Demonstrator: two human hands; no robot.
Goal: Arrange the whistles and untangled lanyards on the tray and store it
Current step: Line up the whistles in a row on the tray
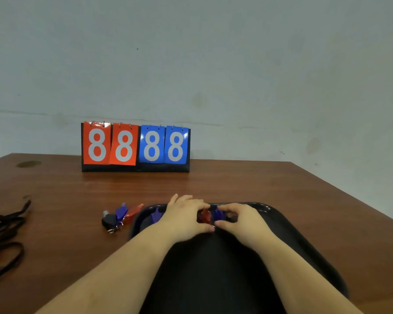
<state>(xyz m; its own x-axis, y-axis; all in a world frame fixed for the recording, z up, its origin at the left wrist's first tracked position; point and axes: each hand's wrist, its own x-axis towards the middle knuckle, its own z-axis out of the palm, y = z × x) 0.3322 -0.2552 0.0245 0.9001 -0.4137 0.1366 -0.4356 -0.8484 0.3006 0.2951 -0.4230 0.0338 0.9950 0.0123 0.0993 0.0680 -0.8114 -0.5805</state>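
Left hand [186, 217] and right hand [241, 219] rest together at the tray's [288, 227] 12 o'clock end, fingers curled around a red whistle [205, 215] and a blue whistle [218, 213]; firmness of grip unclear. Three more whistles [119, 216] lie on the tabletop [236, 184] just past the tray's 10 o'clock corner. Black lanyards [2, 232] lie at 9 o'clock, scoreboard [135, 146] at 12.

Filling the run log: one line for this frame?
hands: left, right placing whistles in tray | three whistles on table | lanyards untouched
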